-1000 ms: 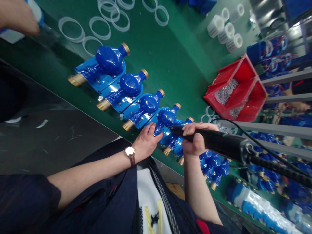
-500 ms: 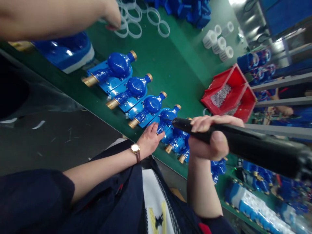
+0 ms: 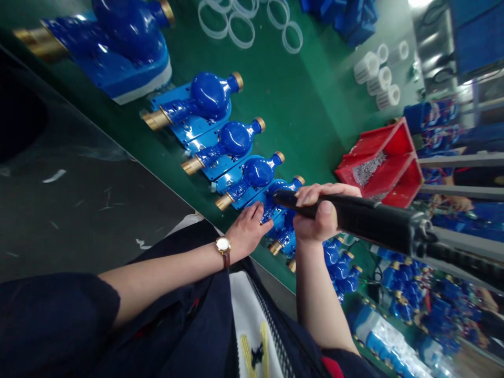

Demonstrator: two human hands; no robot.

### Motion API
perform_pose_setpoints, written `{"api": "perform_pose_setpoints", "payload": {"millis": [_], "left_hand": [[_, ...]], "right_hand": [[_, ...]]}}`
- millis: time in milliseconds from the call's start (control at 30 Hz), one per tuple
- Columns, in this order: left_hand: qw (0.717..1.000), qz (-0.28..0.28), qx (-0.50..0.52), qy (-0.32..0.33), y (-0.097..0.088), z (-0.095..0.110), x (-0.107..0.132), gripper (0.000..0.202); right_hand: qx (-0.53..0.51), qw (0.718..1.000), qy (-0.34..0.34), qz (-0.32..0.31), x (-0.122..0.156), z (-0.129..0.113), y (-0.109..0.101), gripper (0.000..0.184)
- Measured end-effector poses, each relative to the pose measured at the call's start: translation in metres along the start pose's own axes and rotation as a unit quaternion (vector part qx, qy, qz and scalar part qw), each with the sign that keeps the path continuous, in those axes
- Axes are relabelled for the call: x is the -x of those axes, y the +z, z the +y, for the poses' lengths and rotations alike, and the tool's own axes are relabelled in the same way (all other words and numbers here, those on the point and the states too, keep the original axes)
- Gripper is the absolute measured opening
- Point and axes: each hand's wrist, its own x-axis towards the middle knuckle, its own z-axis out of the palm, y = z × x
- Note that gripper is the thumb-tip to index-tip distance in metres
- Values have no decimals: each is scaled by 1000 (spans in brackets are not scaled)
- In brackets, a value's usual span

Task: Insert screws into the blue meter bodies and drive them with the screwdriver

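A row of several blue water-meter bodies [image 3: 232, 139] with brass ends lies on blue plates along the green bench [image 3: 299, 100]. My left hand [image 3: 248, 231], with a watch on its wrist, rests on the near end of one meter body [image 3: 275, 195], fingers curled over its edge. My right hand [image 3: 317, 212] is wrapped round a black electric screwdriver [image 3: 366, 219], its tip pointing at that same meter body. One more blue meter body on a white base [image 3: 114, 47] sits at the top left.
A red bin [image 3: 394, 163] with metal screws stands to the right. Clear plastic rings [image 3: 240, 21] and white ribbed cylinders [image 3: 378, 79] lie at the back. More blue meter bodies [image 3: 346, 268] crowd the bench below my right hand. Dark floor [image 3: 79, 194] lies left.
The other person's arm at the top has gone from view, and a meter body on a white base now lies at the top left. My hands keep their hold.
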Motion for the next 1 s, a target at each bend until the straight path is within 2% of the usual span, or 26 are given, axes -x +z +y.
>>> {"api": "perform_pose_setpoints", "payload": {"millis": [567, 833, 900, 1000], "left_hand": [[999, -39, 26, 4, -10, 1, -1, 33], [998, -45, 44, 2, -13, -1, 0, 37], [997, -55, 58, 15, -19, -4, 2, 40], [991, -101, 74, 51, -38, -12, 0, 44]], "right_hand": [[4, 1000, 21, -17, 3, 6, -2, 25], [30, 999, 35, -20, 5, 21, 2, 29], [28, 998, 45, -17, 3, 15, 1, 29], [33, 999, 17, 34, 1, -16, -9, 25]]}}
